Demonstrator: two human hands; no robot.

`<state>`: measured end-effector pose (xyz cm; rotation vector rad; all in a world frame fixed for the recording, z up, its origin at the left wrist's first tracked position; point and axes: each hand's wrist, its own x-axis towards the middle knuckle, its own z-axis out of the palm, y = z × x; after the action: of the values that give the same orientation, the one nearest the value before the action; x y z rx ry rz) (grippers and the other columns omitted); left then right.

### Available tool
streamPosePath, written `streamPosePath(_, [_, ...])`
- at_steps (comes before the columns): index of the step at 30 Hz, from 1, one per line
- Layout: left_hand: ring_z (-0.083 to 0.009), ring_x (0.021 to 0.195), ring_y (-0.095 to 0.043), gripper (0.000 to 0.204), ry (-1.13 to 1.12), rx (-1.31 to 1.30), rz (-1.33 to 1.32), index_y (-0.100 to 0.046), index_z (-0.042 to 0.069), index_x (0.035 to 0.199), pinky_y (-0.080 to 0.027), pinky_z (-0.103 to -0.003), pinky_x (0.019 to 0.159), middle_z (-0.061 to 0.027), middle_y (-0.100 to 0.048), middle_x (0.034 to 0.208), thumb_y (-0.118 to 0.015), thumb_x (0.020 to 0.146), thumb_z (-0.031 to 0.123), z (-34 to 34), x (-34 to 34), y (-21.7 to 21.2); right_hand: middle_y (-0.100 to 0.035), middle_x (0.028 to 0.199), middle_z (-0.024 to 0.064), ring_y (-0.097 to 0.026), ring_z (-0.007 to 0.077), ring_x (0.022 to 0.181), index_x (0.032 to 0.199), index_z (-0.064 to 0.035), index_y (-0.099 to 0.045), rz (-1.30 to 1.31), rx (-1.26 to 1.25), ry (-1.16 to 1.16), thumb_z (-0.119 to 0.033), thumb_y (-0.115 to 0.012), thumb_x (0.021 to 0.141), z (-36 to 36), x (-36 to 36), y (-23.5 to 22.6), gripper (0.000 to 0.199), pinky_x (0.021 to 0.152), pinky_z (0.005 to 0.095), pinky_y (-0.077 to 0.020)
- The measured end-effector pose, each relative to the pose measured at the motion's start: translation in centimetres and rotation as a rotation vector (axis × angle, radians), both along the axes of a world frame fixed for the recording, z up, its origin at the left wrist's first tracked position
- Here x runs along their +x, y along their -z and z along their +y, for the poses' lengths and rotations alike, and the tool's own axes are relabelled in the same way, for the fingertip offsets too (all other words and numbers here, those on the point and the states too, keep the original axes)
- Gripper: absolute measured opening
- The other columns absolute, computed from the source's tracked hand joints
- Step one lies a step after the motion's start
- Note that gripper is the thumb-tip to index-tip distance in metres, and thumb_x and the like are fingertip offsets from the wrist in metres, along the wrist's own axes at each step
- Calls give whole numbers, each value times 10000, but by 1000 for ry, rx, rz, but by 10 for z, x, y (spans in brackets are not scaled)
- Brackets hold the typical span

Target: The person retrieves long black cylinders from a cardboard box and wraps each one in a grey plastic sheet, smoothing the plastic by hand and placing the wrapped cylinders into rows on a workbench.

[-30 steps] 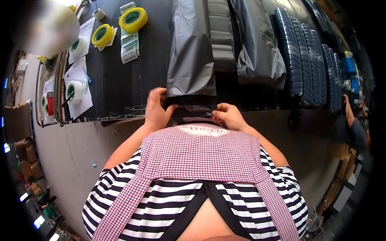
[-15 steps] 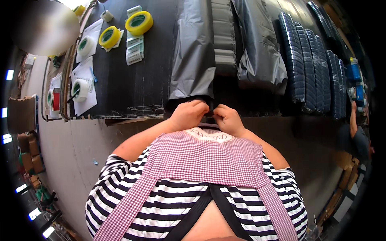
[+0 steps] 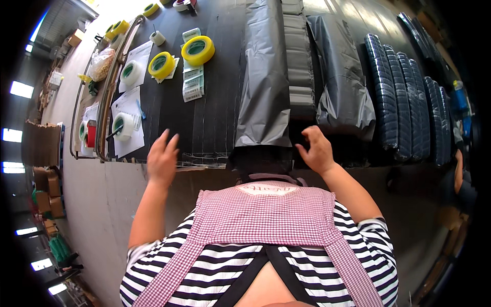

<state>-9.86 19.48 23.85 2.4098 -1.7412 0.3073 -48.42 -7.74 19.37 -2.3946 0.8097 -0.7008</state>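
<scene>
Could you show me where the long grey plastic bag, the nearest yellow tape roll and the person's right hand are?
grey plastic bag (image 3: 265,87), head view, on the middle of its flat face.
yellow tape roll (image 3: 197,49), head view, on its yellow rim.
right hand (image 3: 317,151), head view, on the back of the hand.

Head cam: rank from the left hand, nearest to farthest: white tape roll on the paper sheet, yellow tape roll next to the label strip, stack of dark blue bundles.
From the left hand:
1. White tape roll, on a paper sheet just to its left and a little farther up the table.
2. Yellow tape roll, farther up the table, slightly right, beside the label strip.
3. Dark blue bundles, far right, beyond the right hand.
</scene>
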Motion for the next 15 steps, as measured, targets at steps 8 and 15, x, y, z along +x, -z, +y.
streamPosePath(8, [-277, 1267, -507, 213, 1011, -209, -201, -636, 145, 955, -443, -443, 1064, -99, -541, 1406, -659, 752, 203, -186, -38, 18, -550, 1019, 118, -561, 301, 945, 910, -87, -552, 25, -505, -266, -103, -571, 781, -38, 69, 7, 131, 837, 398, -464])
streamPosePath(15, [-333, 1434, -414, 106, 1062, -159, 20, -652, 100, 798, -334, -484, 1193, -151, -477, 1514, -677, 734, 181, -201, -29, -8, -629, 1197, 119, -555, 306, 1248, 846, -51, -682, 325, -583, -634, -128, -596, 813, -73, 73, -108, 120, 1119, 426, -408])
